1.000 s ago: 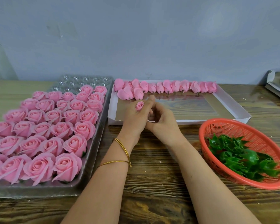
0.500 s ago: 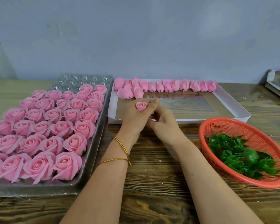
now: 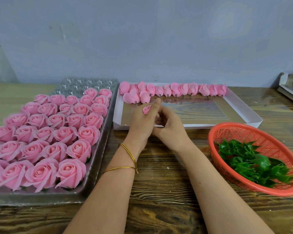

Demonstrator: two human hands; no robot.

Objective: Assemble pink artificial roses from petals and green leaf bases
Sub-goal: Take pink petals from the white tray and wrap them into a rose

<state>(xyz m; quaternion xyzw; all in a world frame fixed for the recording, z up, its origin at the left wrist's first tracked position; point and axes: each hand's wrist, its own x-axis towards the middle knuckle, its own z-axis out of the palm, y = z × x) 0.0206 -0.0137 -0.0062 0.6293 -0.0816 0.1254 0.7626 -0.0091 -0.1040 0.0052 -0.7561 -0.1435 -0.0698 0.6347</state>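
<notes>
At the table's centre, the left hand pinches a small pink rosebud, bloom upward, probably to leave its underside free for a base. The right hand curls against it from 3 o'clock; I cannot tell whether it grips anything. Petal buds line the white tray at 12 o'clock. Leaf bases fill the orange basket at 4 o'clock. Finished roses sit at 9 o'clock, all within easy reach.
</notes>
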